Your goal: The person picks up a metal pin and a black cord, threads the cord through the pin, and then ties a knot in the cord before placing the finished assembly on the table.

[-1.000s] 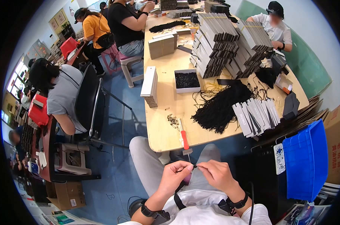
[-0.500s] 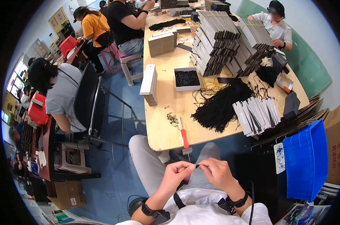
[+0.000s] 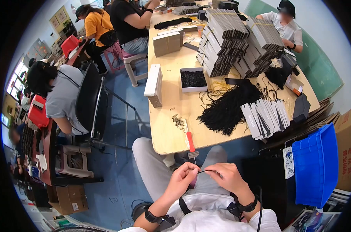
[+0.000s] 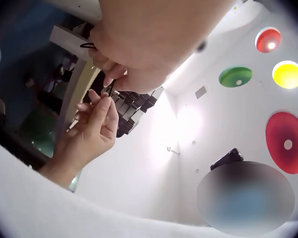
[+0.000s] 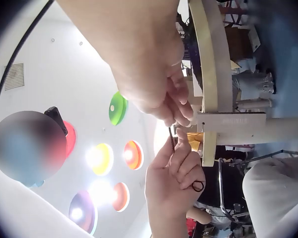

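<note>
A thin black cord (image 3: pixel 202 171) stretches between my two hands, held over the lap in front of the table edge. My left hand (image 3: pixel 180 180) pinches one end between thumb and fingertips. Close beside it, the fingertips of my right hand (image 3: pixel 226 178) pinch the other end. In the right wrist view a short length of cord (image 5: pixel 172 139) spans the gap between the fingertips, and a small black loop (image 5: pixel 197 186) sticks out by the left hand's lower fingers. The left wrist view has the right hand (image 4: pixel 87 131) below the left.
On the table lie a heap of black cords (image 3: pixel 231 110), fanned white tags (image 3: pixel 262 120), a box of small black pieces (image 3: pixel 193 89), card stacks (image 3: pixel 222 42) and a red-handled tool (image 3: pixel 190 142). A blue crate (image 3: pixel 316 166) stands right. Other people sit around.
The hands have drawn slightly apart, and a longer stretch of black cord shows between them. Both hands keep their pinch over the lap.
</note>
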A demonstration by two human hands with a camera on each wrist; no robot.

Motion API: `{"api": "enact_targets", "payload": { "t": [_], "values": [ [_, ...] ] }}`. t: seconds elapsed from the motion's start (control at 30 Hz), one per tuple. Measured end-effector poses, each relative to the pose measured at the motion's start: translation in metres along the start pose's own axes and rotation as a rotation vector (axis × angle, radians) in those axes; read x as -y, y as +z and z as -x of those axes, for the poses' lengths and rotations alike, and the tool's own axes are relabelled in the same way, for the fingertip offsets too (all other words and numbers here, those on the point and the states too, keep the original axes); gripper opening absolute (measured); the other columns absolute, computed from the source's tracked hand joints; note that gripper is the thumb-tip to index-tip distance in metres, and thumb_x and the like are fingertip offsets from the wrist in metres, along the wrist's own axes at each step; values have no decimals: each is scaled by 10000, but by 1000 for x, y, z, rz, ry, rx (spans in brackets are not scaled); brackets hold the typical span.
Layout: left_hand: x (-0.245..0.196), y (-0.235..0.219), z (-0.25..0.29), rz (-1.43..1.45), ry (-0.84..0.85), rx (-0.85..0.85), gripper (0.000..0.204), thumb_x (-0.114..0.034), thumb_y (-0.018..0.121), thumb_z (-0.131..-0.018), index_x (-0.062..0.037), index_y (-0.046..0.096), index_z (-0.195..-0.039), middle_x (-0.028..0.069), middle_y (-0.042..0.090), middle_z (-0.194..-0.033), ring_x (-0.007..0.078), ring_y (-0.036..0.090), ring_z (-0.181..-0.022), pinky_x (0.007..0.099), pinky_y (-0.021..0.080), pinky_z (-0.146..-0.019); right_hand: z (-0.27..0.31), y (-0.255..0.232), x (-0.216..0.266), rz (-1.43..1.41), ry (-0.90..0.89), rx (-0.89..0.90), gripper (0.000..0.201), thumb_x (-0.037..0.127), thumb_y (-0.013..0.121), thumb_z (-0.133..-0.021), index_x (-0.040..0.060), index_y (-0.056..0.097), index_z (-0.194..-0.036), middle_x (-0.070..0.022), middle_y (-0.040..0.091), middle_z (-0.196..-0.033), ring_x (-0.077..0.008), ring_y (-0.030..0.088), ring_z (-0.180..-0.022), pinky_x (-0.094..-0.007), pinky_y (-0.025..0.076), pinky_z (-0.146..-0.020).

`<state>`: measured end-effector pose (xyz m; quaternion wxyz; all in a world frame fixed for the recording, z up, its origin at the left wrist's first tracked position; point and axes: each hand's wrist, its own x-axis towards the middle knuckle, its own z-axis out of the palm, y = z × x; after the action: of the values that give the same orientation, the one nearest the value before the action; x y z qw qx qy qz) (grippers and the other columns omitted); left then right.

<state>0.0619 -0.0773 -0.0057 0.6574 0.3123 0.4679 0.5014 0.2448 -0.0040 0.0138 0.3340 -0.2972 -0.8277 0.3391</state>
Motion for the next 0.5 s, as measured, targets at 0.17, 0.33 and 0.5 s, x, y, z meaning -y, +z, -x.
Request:
{"api": "enact_targets", "payload": {
  "t": [0.17, 0.33, 0.5],
  "values": [
    [-6, 0, 3, -148, 20, 17, 117, -123, 513, -966, -18, 560, -984, -25, 573, -805, 19, 506, -719, 181, 402, -644, -1, -2, 1, -34, 9, 20, 93, 33, 693, -781, 17, 649, -861, -93, 635, -694, -219, 605, -545, -288, 478, -505],
    [-6, 3, 5, -247, 58, -28, 116, -118, 531, -957, -10, 557, -989, -49, 524, -763, 8, 427, -670, 173, 357, -593, -1, -6, -2, -44, -23, 27, 99, 17, 694, -763, 17, 639, -846, -89, 621, -683, -213, 602, -546, -283, 477, -498],
    [-14, 9, 9, -324, 185, -98, 111, -106, 529, -947, -21, 575, -1001, -55, 473, -628, 18, 387, -574, 191, 321, -518, -1, -16, 0, -17, -41, 66, 104, 11, 698, -750, 14, 635, -832, -86, 628, -687, -216, 611, -564, -281, 484, -501]
  ]
}}
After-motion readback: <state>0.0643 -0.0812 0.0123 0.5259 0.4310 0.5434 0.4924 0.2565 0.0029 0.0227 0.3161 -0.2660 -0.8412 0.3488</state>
